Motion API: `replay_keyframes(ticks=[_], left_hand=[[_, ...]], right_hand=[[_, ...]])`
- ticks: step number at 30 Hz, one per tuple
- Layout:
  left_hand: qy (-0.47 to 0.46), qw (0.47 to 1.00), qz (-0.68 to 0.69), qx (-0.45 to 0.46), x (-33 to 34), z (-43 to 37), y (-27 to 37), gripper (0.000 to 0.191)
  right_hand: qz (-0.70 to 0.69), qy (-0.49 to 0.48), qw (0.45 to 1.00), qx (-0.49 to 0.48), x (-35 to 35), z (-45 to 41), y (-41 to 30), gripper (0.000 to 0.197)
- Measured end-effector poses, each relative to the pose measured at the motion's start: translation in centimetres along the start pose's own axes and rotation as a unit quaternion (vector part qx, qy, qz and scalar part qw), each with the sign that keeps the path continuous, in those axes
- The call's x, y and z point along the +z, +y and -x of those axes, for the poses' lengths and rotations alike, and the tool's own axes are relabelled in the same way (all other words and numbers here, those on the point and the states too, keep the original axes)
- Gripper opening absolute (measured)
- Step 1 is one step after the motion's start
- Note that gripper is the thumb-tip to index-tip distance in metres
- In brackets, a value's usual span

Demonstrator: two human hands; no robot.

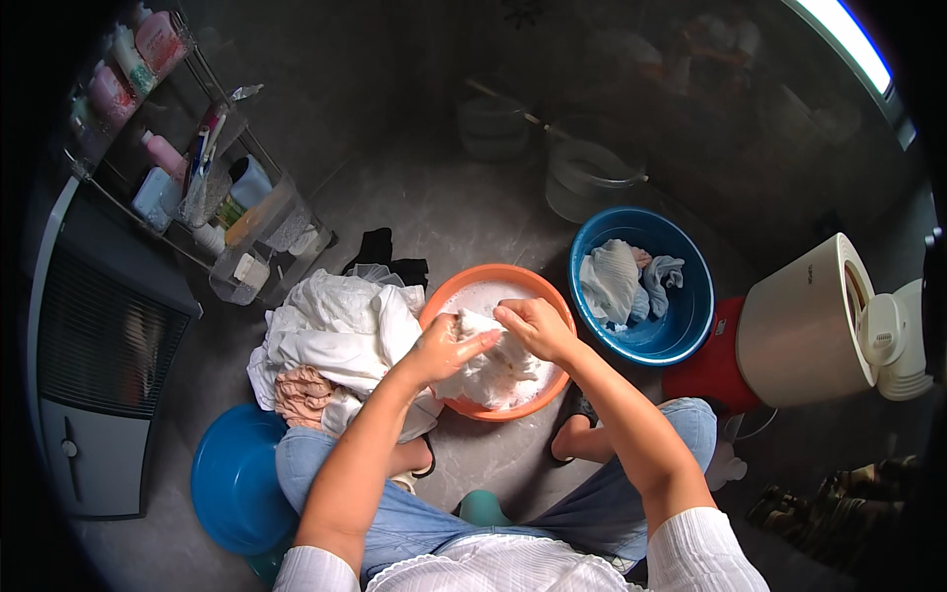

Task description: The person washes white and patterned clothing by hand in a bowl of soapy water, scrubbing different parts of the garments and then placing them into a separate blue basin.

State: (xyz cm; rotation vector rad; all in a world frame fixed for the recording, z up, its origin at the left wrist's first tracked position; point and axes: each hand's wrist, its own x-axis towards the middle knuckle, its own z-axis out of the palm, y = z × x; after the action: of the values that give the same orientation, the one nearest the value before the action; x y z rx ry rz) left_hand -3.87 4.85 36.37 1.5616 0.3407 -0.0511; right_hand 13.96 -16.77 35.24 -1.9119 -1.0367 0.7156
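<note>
Both my hands grip a wet white cloth (pixel 503 370) over an orange basin (pixel 446 285) on the floor. Foamy water (pixel 484 294) shows inside the basin, and the cloth's lower part hangs into it. My left hand (pixel 444 348) pinches the cloth's upper left, thumb pointing right. On the other side my right hand (pixel 538 325) holds its upper right edge with bent fingers. Left of the basin lies a heap of white laundry (pixel 340 333) with a crumpled peach garment (pixel 303 392) at its near side.
A blue basin (pixel 642 344) at right holds wet clothes (pixel 610 277). Beside it stands a cream and red appliance (pixel 803 325). Another blue basin (pixel 237 481) sits by my left knee. Clear buckets (pixel 584 185), a bottle rack (pixel 196 251) and a grey cabinet (pixel 96 355) stand around. Dark cloth (pixel 377 248) lies behind the heap.
</note>
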Motion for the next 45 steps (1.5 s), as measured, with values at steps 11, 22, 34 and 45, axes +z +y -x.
replay_keyframes(ticks=[11,22,34,45], left_hand=[[0.051,0.916,0.390,-0.074,0.5,-3.9,-3.1,0.047],[0.089,0.881,0.449,-0.119,8.3,-3.6,-4.1,0.042],[-0.049,0.989,0.128,-0.057,2.9,-0.6,0.7,0.072],[0.070,0.853,0.512,-0.076,1.6,-2.8,-4.3,0.056]], right_hand=[[-0.194,0.132,0.972,0.011,0.0,1.4,4.1,0.053],[0.185,0.248,0.950,-0.041,4.2,0.0,-3.6,0.039],[-0.117,0.002,0.993,0.028,-0.7,0.3,-1.2,0.055],[0.071,0.136,0.987,-0.040,3.1,0.9,-3.8,0.044]])
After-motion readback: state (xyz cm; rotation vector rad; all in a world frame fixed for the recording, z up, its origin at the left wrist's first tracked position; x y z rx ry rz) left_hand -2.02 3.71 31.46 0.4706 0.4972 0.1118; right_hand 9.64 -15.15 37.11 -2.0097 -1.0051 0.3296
